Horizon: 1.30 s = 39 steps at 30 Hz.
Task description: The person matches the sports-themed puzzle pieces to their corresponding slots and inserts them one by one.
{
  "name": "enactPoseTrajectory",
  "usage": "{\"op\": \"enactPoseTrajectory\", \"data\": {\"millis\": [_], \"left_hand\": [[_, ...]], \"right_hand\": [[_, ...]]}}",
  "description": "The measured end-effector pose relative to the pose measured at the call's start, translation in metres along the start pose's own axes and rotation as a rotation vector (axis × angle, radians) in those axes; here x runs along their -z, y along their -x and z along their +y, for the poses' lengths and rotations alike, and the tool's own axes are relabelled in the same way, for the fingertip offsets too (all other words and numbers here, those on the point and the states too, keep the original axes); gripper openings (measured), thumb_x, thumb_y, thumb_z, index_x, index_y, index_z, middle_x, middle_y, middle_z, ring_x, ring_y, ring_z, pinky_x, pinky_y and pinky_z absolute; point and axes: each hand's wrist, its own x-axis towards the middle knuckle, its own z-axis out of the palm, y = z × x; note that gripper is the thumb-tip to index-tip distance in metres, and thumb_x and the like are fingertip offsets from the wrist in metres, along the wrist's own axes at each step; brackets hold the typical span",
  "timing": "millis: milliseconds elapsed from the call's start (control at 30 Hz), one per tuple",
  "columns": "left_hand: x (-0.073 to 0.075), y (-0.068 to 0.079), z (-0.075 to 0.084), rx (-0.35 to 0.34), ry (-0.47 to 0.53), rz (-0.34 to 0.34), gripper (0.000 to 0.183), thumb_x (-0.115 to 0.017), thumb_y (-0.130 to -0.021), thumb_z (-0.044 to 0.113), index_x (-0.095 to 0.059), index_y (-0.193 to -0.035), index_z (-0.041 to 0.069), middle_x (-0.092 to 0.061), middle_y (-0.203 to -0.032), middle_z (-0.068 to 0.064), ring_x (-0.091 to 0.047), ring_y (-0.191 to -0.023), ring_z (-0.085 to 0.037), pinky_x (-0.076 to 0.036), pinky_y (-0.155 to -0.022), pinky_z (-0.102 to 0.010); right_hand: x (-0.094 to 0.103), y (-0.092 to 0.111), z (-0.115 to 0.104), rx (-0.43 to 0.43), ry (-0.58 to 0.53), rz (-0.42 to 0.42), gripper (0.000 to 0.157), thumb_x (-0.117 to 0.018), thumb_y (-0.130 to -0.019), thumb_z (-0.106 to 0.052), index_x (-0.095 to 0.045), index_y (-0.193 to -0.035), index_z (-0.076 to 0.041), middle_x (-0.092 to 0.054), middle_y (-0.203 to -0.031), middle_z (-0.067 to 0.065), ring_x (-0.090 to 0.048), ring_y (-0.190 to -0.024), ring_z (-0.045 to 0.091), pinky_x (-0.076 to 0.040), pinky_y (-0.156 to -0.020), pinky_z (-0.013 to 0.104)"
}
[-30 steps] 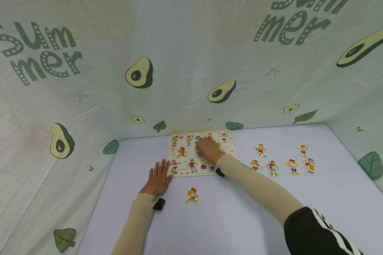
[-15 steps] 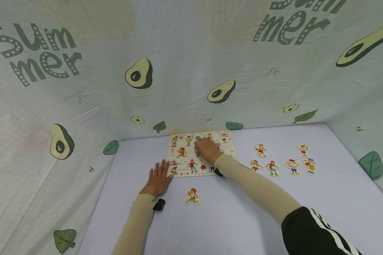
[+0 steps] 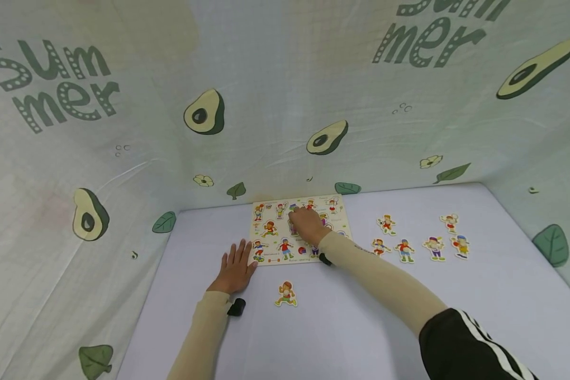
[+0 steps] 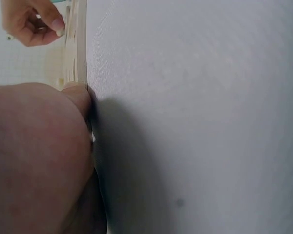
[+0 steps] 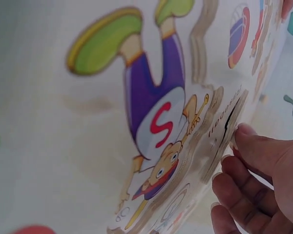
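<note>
A pale wooden puzzle board (image 3: 271,243) printed with cartoon sports figures lies at the far side of the table. My left hand (image 3: 234,269) rests flat with fingers spread beside its left edge, thumb tip at the corner. Over the middle of the board is my right hand (image 3: 309,224), thumb and fingertips together at a figure-shaped puzzle piece (image 3: 293,228) mostly hidden under it. A small whitish knob (image 4: 60,33) shows between those fingers in the left wrist view. From the right wrist, a printed figure (image 5: 158,119) with purple trousers appears close by, beside the thumb (image 5: 246,136).
A running-figure piece (image 3: 286,293) lies in front of the board. To the right are several loose pieces, among them a soccer player (image 3: 387,225), a blue-trousered figure (image 3: 405,250) and a purple-trousered one (image 3: 435,248). A patterned cloth (image 3: 266,158) hangs behind the table.
My right hand has shifted very slightly left over the board and stays at the same piece. The left hand keeps its place; the head view has tilted a little.
</note>
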Motion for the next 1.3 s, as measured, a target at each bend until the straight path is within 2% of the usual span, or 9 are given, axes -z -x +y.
{"op": "enactPoseTrajectory", "data": {"millis": [333,633,767,900,1000,1200,1300], "left_hand": [[-0.001,-0.001,-0.001,-0.013,-0.008,0.021,0.070,-0.040,-0.115,0.038,-0.013,-0.169,0.003,-0.003,-0.177,-0.021,0.001,-0.162,-0.047,-0.003,-0.127,-0.067],[0.000,-0.001,0.000,-0.006,-0.005,0.016,0.071,-0.039,-0.115,0.039,-0.011,-0.170,0.004,-0.002,-0.177,-0.020,0.003,-0.162,-0.046,-0.001,-0.128,-0.066],[-0.001,0.000,0.000,-0.009,-0.002,0.021,0.071,-0.040,-0.114,0.038,-0.013,-0.170,0.004,-0.003,-0.177,-0.020,0.002,-0.162,-0.047,-0.002,-0.127,-0.067],[0.000,-0.001,0.000,-0.010,-0.015,0.017,0.071,-0.039,-0.115,0.039,-0.012,-0.170,0.004,-0.002,-0.177,-0.020,0.002,-0.162,-0.047,-0.002,-0.128,-0.066],[0.000,-0.001,0.000,-0.009,-0.013,0.016,0.071,-0.039,-0.115,0.039,-0.011,-0.170,0.003,-0.002,-0.177,-0.020,0.003,-0.162,-0.047,-0.002,-0.128,-0.066],[0.001,0.000,0.001,-0.009,0.002,0.014,0.071,-0.039,-0.115,0.038,-0.011,-0.170,0.003,-0.002,-0.177,-0.021,0.003,-0.162,-0.047,-0.001,-0.127,-0.067],[0.000,0.000,0.000,-0.004,-0.002,0.009,0.071,-0.039,-0.115,0.038,-0.011,-0.170,0.003,-0.001,-0.177,-0.021,0.004,-0.162,-0.046,-0.001,-0.128,-0.066]], "right_hand": [[-0.001,0.000,0.000,-0.004,-0.003,-0.007,0.013,-0.074,-0.099,-0.003,-0.073,-0.112,-0.002,-0.073,-0.105,0.013,-0.073,-0.098,0.031,-0.062,-0.089,0.045],[0.001,0.001,-0.002,-0.017,-0.009,-0.018,0.015,-0.075,-0.098,-0.006,-0.074,-0.112,-0.002,-0.073,-0.108,0.014,-0.072,-0.098,0.032,-0.062,-0.088,0.045],[0.004,0.007,-0.005,-0.015,-0.008,-0.024,0.020,-0.079,-0.097,-0.013,-0.075,-0.113,-0.004,-0.072,-0.112,0.013,-0.070,-0.099,0.031,-0.061,-0.090,0.045],[0.005,0.014,-0.006,-0.016,-0.013,-0.003,0.022,-0.079,-0.097,-0.020,-0.078,-0.113,-0.005,-0.072,-0.111,0.012,-0.066,-0.095,0.030,-0.061,-0.085,0.044],[0.003,0.019,-0.005,-0.025,-0.041,0.020,0.025,-0.078,-0.097,-0.022,-0.078,-0.117,-0.006,-0.074,-0.110,0.011,-0.065,-0.095,0.029,-0.060,-0.083,0.045],[0.000,0.024,-0.002,-0.063,-0.157,0.043,0.026,-0.080,-0.095,-0.019,-0.077,-0.117,-0.005,-0.075,-0.111,0.012,-0.066,-0.101,0.034,-0.058,-0.087,0.049],[0.002,0.029,-0.002,-0.052,-0.197,0.047,0.027,-0.082,-0.093,-0.016,-0.076,-0.117,-0.004,-0.076,-0.112,0.013,-0.067,-0.101,0.035,-0.058,-0.087,0.049]]}}
